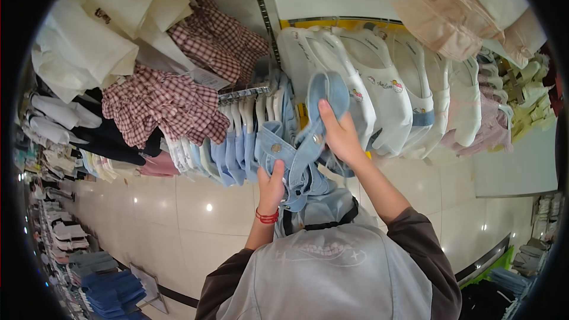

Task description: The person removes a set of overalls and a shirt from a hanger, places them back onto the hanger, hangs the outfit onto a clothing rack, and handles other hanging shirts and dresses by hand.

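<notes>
Light blue denim overalls (277, 148) hang in front of my chest, with metal buttons and a wide strap looped upward. My left hand (271, 186), a red bracelet at its wrist, grips the edge of the bib with the thumb on top. The strap (335, 92) is pinched in my right hand (341, 133), which is higher and to the right. Folds hide the lower part of the overalls, and the fingers behind the cloth do not show.
Blue garments on hangers (234, 157) line a rail just behind the overalls. White shirts (385, 89) hang to the right. Checked clothes (163, 104) hang at upper left, pink ones (444, 12) at upper right. Folded jeans (112, 290) lie at lower left, above a tiled floor (201, 201).
</notes>
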A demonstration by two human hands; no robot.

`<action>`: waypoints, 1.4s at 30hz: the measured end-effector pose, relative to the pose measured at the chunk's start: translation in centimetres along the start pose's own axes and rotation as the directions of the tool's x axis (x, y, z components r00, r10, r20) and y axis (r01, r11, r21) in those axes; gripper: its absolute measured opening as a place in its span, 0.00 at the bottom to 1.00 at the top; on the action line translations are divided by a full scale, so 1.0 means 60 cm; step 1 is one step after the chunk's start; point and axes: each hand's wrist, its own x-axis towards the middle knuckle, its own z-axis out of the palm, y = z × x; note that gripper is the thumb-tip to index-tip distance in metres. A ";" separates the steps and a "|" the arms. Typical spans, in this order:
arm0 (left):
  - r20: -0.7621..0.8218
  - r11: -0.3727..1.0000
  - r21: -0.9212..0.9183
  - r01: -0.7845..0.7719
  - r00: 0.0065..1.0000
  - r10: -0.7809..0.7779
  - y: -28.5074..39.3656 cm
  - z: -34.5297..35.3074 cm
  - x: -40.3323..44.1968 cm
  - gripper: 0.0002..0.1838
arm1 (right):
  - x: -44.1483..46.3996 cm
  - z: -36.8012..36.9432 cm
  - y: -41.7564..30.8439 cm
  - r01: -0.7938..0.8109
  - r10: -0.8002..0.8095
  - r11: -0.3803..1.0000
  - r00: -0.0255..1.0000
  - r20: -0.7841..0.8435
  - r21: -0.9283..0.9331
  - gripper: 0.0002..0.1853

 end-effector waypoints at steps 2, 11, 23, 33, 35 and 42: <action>-0.198 0.994 0.097 0.043 0.980 -0.023 0.021 -0.016 -0.015 0.22 | 0.053 0.033 -0.004 0.025 -0.031 0.982 0.999 0.029 0.185 0.18; -0.312 0.936 -0.054 -0.347 0.897 0.315 0.092 -0.123 -0.119 0.27 | 0.324 0.289 -0.033 -0.015 0.082 0.530 0.996 -0.034 0.848 0.08; 0.165 0.794 0.527 -0.302 0.953 0.253 -0.010 -0.063 0.176 0.15 | 0.468 0.343 0.157 0.012 -0.073 0.968 0.969 0.237 0.249 0.16; 0.179 0.501 0.803 -0.323 0.932 0.314 -0.032 -0.057 0.327 0.14 | 0.306 0.148 0.082 0.325 -0.273 0.937 0.911 0.309 -0.129 0.39; 0.177 0.532 0.775 -0.342 0.925 0.336 -0.027 -0.054 0.324 0.13 | 0.272 0.106 0.143 0.438 -0.417 0.778 0.896 0.150 -0.452 0.38; 0.061 0.663 0.679 -0.315 0.924 0.376 -0.033 -0.084 0.262 0.13 | 0.185 0.108 0.193 0.066 0.119 0.814 0.953 0.278 -0.577 0.29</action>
